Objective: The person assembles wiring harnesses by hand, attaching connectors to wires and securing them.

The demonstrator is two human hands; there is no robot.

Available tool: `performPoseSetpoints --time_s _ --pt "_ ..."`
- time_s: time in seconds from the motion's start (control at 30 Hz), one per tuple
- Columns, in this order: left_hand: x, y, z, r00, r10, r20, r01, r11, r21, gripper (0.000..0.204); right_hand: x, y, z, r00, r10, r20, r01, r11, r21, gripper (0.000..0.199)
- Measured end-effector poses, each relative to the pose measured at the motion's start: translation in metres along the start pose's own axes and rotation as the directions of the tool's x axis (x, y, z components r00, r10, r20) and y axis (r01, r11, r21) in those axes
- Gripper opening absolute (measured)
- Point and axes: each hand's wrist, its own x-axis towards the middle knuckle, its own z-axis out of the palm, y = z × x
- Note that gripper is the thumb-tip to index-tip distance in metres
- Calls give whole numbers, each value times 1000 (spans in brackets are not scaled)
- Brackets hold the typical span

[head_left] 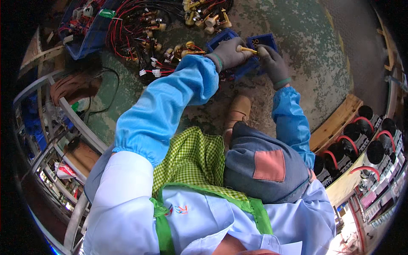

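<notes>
Both my hands wear grey gloves and meet above two small blue bins. My left hand [229, 54] is closed around a thin brass-coloured fitting [249, 50], which points to the right. The fingers of my right hand [273, 64] pinch its far end; whether they also hold a small part there is too small to tell. The left blue bin [211, 43] lies partly behind my left hand. Small brass rings [255, 42] show inside the right blue bin [272, 38], just beyond my right fingers.
Wire harnesses [123, 32] with brass fittings [210, 21] spread over the worn green floor at the upper left. A larger blue crate [80, 53] stands beyond them. A metal frame [78, 123] is at my left. Black cylinders with red hoses [352, 136] stand at right beside a wooden board [340, 121].
</notes>
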Motion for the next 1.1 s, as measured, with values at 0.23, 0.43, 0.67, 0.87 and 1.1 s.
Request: performPoseSetpoints --time_s 0.23,0.43,0.67,0.87,1.1 --pt "-42 -7 -55 995 19 -94 -22 999 -29 35 -6 -7 -11 986 115 119 -155 890 429 33" --pt "-83 -33 -108 998 38 54 -20 952 -305 30 -24 45 11 796 252 551 -179 967 -183 32" --pt "-68 -39 -75 985 99 -142 -134 956 -261 31 -41 62 33 782 384 491 -89 849 -521 39" --pt "-46 -35 -49 970 207 -129 -241 891 -384 39 -10 -2 32 948 -8 319 -37 990 135 55" --pt "-36 -29 -25 990 107 -87 -136 867 -479 31 -1 -14 37 990 38 133 -106 826 554 47"
